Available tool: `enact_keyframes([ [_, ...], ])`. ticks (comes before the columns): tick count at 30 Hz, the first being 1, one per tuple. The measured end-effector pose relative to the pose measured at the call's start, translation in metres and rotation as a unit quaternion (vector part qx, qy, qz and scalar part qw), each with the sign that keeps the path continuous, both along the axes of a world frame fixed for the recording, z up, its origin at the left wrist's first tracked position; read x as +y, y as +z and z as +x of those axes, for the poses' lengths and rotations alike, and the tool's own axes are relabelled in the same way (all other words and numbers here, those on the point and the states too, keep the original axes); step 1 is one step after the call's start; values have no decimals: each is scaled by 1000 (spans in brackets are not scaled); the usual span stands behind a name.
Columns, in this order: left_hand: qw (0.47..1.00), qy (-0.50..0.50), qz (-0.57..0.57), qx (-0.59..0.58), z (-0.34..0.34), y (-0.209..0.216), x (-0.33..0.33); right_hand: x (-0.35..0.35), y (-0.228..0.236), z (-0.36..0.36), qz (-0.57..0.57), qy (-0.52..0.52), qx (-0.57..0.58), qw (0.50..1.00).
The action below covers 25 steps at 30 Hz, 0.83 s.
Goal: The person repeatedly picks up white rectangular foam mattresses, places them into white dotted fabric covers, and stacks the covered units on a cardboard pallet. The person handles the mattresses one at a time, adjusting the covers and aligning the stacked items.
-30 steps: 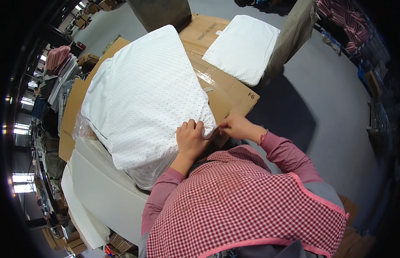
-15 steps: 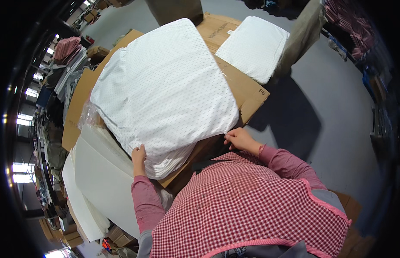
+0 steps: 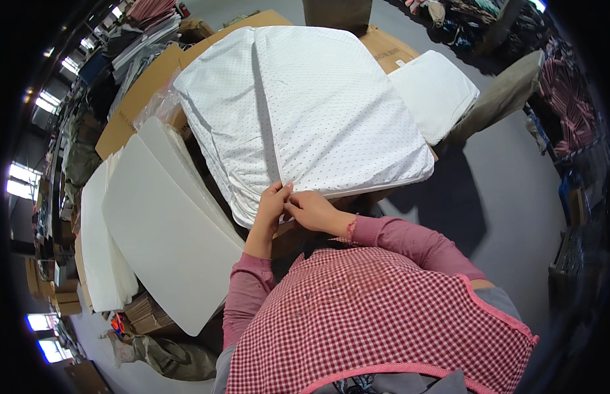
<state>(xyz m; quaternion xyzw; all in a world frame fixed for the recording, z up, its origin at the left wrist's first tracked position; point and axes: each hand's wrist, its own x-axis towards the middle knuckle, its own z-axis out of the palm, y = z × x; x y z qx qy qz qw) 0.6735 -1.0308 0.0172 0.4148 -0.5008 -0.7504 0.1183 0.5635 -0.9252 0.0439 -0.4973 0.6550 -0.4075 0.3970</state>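
A white fabric cover (image 3: 337, 111) with small dark dots lies over a pile of like covers, a long crease running from its far edge toward my hands. At its near edge, my left hand (image 3: 271, 209) is closed, thumb and fingers pinching the cloth. Right beside it, almost touching, my right hand (image 3: 313, 210) has curled fingers at the same edge, and they appear to pinch the cloth there. The fingertips of both hands are partly hidden. To the left of the hands the cloth gathers in wrinkles.
Flat pale grey panels (image 3: 164, 220) lean at the left of the pile, with white sheets (image 3: 98, 243) beyond them. A folded white piece (image 3: 436, 95) lies on cardboard (image 3: 387, 49) at the far right. A grey-brown draped object (image 3: 505, 92) stands beside it.
My hands, apart before at two near corners of the cover, have come together at its near edge. A lengthwise crease has formed in the cloth. The whole view has shifted.
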Motion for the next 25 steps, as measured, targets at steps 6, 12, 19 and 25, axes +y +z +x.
enact_keyframes([
  [6,998,12,-1,68,16,-17,-6,48,0,-54,-171,22,604,778],
  [12,979,22,-186,-77,3,-26,16,28,-31,-85,-192,50,538,819],
  [19,855,-171,-482,-91,16,6,-10,33,-19,-92,-186,65,494,847],
  [25,921,15,-387,-34,13,11,-41,39,-6,-98,-151,90,459,871],
])
